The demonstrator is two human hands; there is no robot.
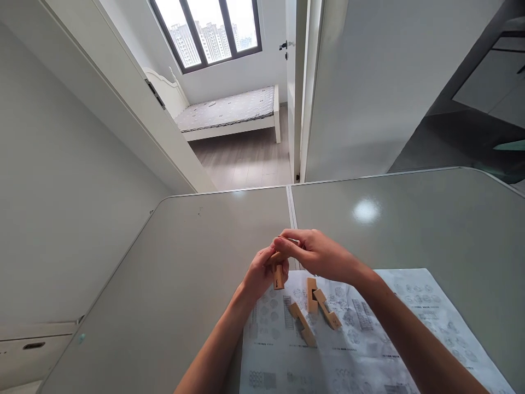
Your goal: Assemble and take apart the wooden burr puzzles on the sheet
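Note:
Several joined wooden puzzle pieces (279,278) are held between my two hands above the table. My left hand (261,273) is closed round them from the left, with one piece sticking out below its fingers. From the right, my right hand (309,251) grips the upper part, its thumb and fingers meeting at the wood. The fingers hide much of how the pieces fit together. Below my hands, a notched wooden piece (302,324) lies on the printed sheet (270,364). Beside it are an upright-looking notched block (311,295) and a slanted notched block (327,310), close together.
The grey table (197,284) has a seam (291,205) down its middle and a raised rim. Past its far edge is a doorway with an open door (291,98), leading to a bed (229,112) under a window (209,33). A wall stands at the left.

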